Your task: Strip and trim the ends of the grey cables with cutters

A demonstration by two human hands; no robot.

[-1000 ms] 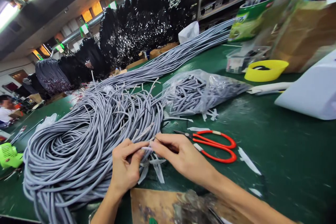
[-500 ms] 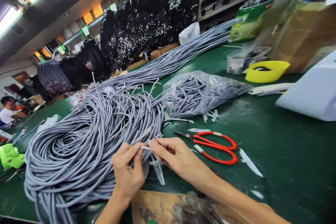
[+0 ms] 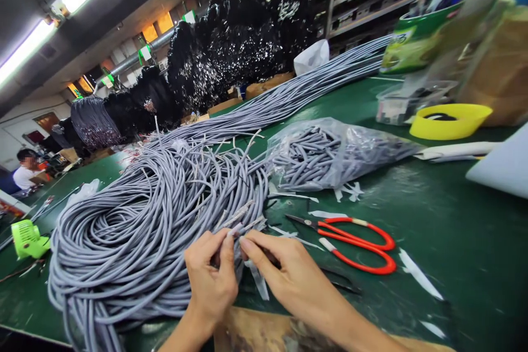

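In my left hand (image 3: pixel 212 275), thumb and forefinger pinch the pale end of a grey cable (image 3: pixel 235 229). Close by on the right, the fingertips of my right hand (image 3: pixel 284 267) are pressed together beside that end. What they grip is hidden; something dark shows under the curled fingers. A large coil of grey cables (image 3: pixel 136 231) lies left of and behind both hands, several stripped ends pointing my way. Red-handled scissors (image 3: pixel 358 245) lie to the right of my right hand, blades apart from it.
A clear bag of short grey tubes (image 3: pixel 317 154) lies beyond the scissors. Further right are a yellow ring (image 3: pixel 449 121), a plastic box (image 3: pixel 396 107) and a green can (image 3: pixel 416 38). White tape scraps (image 3: pixel 418 272) dot the green table. A person (image 3: pixel 27 170) sits far left.
The view has swung left, so everything sits further right in it. My fingertips have moved along the cable end; the length bridging both hands before is now mostly covered.
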